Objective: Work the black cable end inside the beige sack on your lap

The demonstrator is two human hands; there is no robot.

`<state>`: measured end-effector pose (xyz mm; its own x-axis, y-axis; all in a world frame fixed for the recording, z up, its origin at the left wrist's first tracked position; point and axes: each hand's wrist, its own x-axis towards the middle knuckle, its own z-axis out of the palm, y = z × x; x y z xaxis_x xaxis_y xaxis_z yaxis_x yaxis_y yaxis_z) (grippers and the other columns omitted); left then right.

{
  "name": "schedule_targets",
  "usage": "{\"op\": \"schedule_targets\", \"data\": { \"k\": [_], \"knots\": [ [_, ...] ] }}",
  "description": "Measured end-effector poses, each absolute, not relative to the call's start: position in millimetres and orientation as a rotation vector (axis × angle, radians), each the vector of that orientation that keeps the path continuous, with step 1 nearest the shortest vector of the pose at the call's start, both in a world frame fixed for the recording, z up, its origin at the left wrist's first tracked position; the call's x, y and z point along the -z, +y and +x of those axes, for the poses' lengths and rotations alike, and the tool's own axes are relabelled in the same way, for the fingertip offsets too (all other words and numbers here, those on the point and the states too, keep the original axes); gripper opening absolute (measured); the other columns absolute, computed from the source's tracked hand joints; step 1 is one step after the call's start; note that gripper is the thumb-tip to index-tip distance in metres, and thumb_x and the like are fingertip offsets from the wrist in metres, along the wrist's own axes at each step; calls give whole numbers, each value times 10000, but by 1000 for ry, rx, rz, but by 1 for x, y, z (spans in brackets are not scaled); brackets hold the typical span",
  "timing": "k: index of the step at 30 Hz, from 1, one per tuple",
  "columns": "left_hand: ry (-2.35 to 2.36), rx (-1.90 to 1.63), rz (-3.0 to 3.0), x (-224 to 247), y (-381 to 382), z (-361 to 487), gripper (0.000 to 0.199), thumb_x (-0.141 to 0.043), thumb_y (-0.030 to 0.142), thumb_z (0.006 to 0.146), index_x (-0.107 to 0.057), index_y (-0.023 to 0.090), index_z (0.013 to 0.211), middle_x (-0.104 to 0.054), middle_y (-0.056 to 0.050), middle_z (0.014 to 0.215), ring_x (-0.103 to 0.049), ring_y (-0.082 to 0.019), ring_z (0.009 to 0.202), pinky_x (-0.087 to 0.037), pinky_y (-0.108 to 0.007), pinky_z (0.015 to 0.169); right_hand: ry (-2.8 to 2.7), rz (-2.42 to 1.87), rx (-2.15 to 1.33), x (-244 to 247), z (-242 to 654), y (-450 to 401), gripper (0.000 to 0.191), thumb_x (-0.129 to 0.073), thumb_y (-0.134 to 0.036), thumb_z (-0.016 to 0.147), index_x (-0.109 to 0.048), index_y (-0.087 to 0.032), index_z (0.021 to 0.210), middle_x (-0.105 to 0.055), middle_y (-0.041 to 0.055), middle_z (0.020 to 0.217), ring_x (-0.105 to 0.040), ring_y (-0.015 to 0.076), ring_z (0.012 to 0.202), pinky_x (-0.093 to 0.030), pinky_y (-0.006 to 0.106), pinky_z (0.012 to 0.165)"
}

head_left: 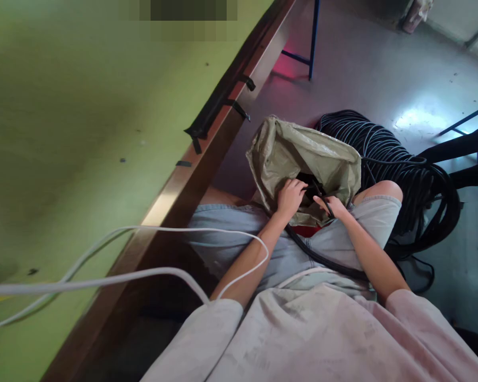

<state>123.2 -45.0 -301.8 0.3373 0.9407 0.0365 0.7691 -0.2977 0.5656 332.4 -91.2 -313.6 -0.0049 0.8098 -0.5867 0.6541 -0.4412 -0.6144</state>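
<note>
Catching light (420,121) across a grey floor (362,63).
Taking in a green table (83,138) at left, a blue frame (313,40) beyond, a pale wall (458,18) at upper right.

Your sack (318,151) — khaki-tan, shadowed dark inside | strand (330,211) at its mouth: black | coiled bundle (382,154): black, finely ribbed with pale glints | your shorts (223,217): pale blue | your shirt (322,329): off-white to pinkish, smudged grey | tabletop (83,122): yellow-green — dark-flecked | table edge (163,204): metallic brown, black tape (237,110) | wires (143,273) before you: white | floor (354,69): grey, magenta patch
</note>
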Motion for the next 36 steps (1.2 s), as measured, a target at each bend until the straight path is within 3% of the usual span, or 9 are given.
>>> {"op": "schedule_targets", "data": {
  "k": [7,14,22,28,30,33,36],
  "knots": [
    [1506,-452,2153,298,-46,125,210,-663,181,970,-741,246,1154,-723,-56,1183,-606,-248,1183,-511,-330,962,-1565,-2049,-1387,313,330,-90,687,-542,-803,928,-707,-147,805,-654,30,634,-625,151,596,-436,220,581],
    [1557,-291,1951,303,-42,123,291,-637,316,1000,-709,228,1268,-756,-87,1216,-714,-241,1098,-539,-317,960,-1531,-2121,-1320,307,334,-87,713,-530,-793,943,-724,-155,692,-696,65,662,-673,179,678,-460,238,666],
    [1731,-245,1891,298,-35,116,385,-496,192,1011,-638,119,1361,-761,-163,1172,-729,-279,1114,-542,-339,996,-1574,-2139,-1472,312,330,-90,645,-589,-780,930,-722,-150,898,-723,64,760,-705,189,700,-476,224,647],
    [1596,-95,1987,291,-43,117,481,-488,336,1063,-526,261,1537,-753,-138,1229,-743,-300,1093,-565,-393,965,-1689,-2080,-1453,304,327,-92,640,-580,-782,929,-700,-156,877,-720,66,796,-682,189,745,-449,225,656],
    [1593,-48,1981,292,-45,119,501,-474,370,1072,-500,240,1555,-760,-152,1199,-747,-309,1086,-567,-410,966,-1709,-2071,-1445,302,327,-92,633,-571,-778,934,-688,-161,859,-716,63,789,-667,186,739,-439,229,655],
    [1589,-21,1958,294,-45,120,462,-495,307,1053,-550,152,1484,-758,-181,1176,-738,-308,1112,-560,-393,988,-1716,-2114,-1426,301,327,-90,614,-566,-764,942,-674,-168,842,-710,55,777,-651,183,732,-424,235,658],
    [1538,-26,1982,296,-45,119,422,-500,207,1018,-602,170,1425,-746,-166,1221,-729,-295,1127,-555,-384,1007,-1715,-2149,-1409,300,327,-90,602,-558,-753,954,-672,-173,837,-710,52,783,-646,183,742,-413,238,664]
  ]
}}
